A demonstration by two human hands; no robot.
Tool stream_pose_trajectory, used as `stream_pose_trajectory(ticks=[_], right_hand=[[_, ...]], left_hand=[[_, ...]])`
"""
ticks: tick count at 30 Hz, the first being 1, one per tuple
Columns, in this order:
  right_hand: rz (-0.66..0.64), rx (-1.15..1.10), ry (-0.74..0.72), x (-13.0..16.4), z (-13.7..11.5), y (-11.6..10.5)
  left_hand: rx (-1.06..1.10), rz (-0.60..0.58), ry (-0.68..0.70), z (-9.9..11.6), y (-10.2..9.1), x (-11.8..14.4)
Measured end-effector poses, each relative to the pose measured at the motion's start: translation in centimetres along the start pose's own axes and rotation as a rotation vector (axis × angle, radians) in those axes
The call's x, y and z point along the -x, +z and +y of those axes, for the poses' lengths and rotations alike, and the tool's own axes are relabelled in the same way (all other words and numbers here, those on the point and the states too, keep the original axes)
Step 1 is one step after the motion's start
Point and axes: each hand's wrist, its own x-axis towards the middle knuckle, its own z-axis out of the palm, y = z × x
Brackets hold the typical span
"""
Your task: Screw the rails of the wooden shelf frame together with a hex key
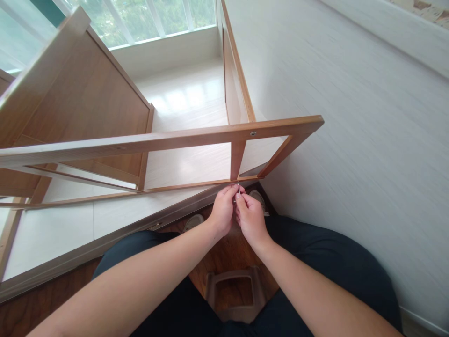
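Both of my hands meet at the lower rail of a wooden frame (196, 135), just below its upright crosspiece (238, 157). My right hand (249, 215) is closed on a thin metal hex key (239, 188), whose tip points up at the rail. My left hand (223, 210) is closed beside it, fingertips pinched close to the same spot. What the left fingers hold is hidden. A round metal fastener (253, 134) shows in the frame's upper rail. A wooden panel (237, 70) runs back from the frame along the wall.
A large wooden panel piece (84, 103) stands at left on the pale raised floor (185, 100). White wall (368, 154) rises close on the right. Barred windows are at the back. Below me are a brown plastic stool (259, 292), dark wood flooring and my shoes.
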Motion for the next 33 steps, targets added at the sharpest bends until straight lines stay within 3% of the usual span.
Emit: stream_pose_trajectory(ticks=[13,25,33], right_hand=[[0.067,-0.092,0.005,0.06,-0.81,-0.27],[-0.029,-0.444,0.145,0.21,-0.85,0.7],[-0.001,-0.161,0.045,-0.11,-0.68,0.14]], left_hand=[[0.012,0.0,0.001,0.26,0.19,-0.1],[-0.087,-0.008,-0.101,0.37,-0.03,0.15],[-0.055,0.011,-0.026,0.45,0.14,-0.01]])
